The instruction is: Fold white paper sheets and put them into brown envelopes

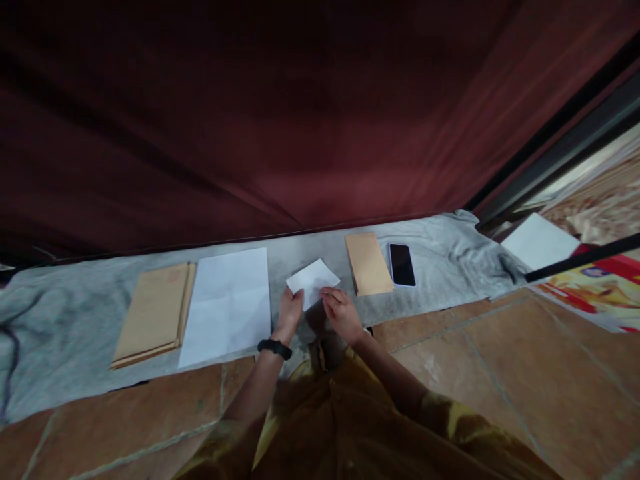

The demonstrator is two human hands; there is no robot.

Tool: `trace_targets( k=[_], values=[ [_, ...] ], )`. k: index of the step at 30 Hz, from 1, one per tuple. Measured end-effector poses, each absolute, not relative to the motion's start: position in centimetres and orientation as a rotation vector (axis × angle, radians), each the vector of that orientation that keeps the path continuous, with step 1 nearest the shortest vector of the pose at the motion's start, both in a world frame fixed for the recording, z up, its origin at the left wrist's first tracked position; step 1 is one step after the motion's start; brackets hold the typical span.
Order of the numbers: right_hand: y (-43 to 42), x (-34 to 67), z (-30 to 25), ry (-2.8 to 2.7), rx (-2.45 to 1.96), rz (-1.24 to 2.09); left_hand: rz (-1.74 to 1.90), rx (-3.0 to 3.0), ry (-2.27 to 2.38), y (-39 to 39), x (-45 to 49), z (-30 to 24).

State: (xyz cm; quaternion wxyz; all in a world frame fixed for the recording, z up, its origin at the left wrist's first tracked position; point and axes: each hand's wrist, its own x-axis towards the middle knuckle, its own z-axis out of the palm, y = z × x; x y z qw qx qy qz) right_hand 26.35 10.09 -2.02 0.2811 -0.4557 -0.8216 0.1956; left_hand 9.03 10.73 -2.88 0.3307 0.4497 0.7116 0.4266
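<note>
A small folded white paper (313, 280) is held just above the grey cloth (60, 320) in front of me. My left hand (290, 310), with a black band at the wrist, grips its left edge with closed fingers. Pinching the paper's lower right side is my right hand (341, 310). A stack of white sheets (227, 303) lies flat to the left of my hands. Left of that sits a stack of brown envelopes (155, 313). A single brown envelope (369, 263) lies to the right of my hands.
A black phone (402, 264) lies on the cloth beside the single envelope. A dark red curtain (280, 113) hangs behind the cloth. Brown floor tiles (500, 360) lie to the right. Another white sheet (540, 240) and a colourful printed sheet (595, 290) are at far right.
</note>
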Motion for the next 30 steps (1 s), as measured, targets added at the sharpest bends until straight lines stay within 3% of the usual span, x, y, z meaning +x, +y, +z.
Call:
trace_targets(
  k=[15,23,30],
  values=[
    [12.9,25.7,-4.5,-2.266,-1.419,0.416,0.926,1.071,2.113,13.2,8.5,-2.8],
    [13.2,24.9,-4.2,-2.311,-1.547,0.344,0.716,1.627,2.391,11.3,9.3,-2.0],
    [13.1,24.8,-4.5,-2.294,-1.574,0.374,0.472,2.061,2.084,6.2,11.4,-3.7]
  ],
)
